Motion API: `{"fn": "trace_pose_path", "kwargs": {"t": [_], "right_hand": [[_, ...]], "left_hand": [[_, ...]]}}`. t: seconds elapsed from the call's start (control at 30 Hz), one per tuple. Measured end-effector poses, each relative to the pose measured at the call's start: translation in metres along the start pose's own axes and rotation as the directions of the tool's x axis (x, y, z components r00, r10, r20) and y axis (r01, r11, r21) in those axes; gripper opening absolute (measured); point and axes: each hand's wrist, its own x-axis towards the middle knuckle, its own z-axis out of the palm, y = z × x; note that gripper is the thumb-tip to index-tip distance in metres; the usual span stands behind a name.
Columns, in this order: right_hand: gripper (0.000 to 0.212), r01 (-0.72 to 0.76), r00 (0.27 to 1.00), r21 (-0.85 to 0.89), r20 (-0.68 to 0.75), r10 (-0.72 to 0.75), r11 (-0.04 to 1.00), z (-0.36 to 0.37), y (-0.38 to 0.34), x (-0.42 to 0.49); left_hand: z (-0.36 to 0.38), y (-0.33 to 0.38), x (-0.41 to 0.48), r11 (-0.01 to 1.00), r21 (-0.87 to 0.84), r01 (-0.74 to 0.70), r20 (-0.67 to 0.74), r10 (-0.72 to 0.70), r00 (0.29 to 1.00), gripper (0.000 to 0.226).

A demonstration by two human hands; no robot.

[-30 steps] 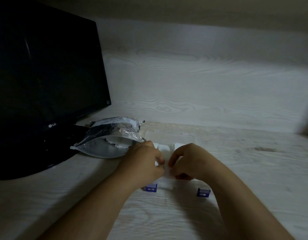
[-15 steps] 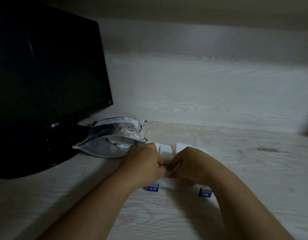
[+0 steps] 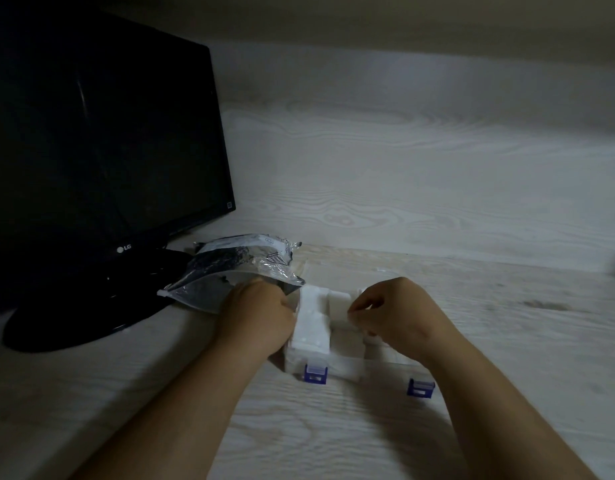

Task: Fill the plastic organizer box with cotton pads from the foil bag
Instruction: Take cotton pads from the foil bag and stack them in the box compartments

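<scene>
We judge filling under way: left hand (image 3: 256, 315) at the foil bag (image 3: 237, 271), grip hidden; right hand (image 3: 399, 311) loosely curled, apparently empty, over the organizer box (image 3: 347, 367); next, draw more cotton pads (image 3: 311, 322).

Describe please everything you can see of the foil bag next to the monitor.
The foil bag is a crinkled, shiny silver pouch with dark print on its upper face; the print is too small to read. It lies flat on the pale wood-grain desk, partly over the black monitor's stand, left of the plastic organizer box. Its mouth seems torn open towards the box, showing a pale lining. The left hand rests at this mouth; whether it touches cannot be told.
</scene>
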Motion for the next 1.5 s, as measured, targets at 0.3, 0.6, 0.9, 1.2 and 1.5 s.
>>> {"fn": "trace_pose_path", "kwargs": {"t": [0.3,0.6,0.9,1.2,1.5], "right_hand": [[0.010,0.000,1.000,-0.047,0.011,0.001,0.999,0.002,0.001,0.001],[0.011,0.014,1.000,-0.050,0.014,-0.013,0.999,0.003,0.002,0.002],[0.008,0.024,1.000,-0.045,0.018,-0.024,0.999,0.004,0.003,0.002],[0.006,0.011,0.999,-0.015,0.033,-0.010,1.000,0.006,0.004,0.003],[0.007,0.009,0.999,-0.014,0.035,-0.008,1.000,0.006,0.005,0.004]], "left_hand": [[-0.013,-0.016,0.007,0.979,-0.025,0.203,0.023,-0.203,0.979,0.029],[-0.001,-0.031,0.017,0.992,0.030,0.121,0.175,-0.124,0.977,0.047],[-0.001,-0.030,0.020,0.986,-0.049,0.157,0.141,-0.149,0.979,0.069],[0.001,-0.032,0.019,0.989,-0.007,0.151,0.137,-0.148,0.979,0.077],[0.000,-0.029,0.019,0.978,-0.092,0.188,0.095,-0.179,0.979,0.079]]}}
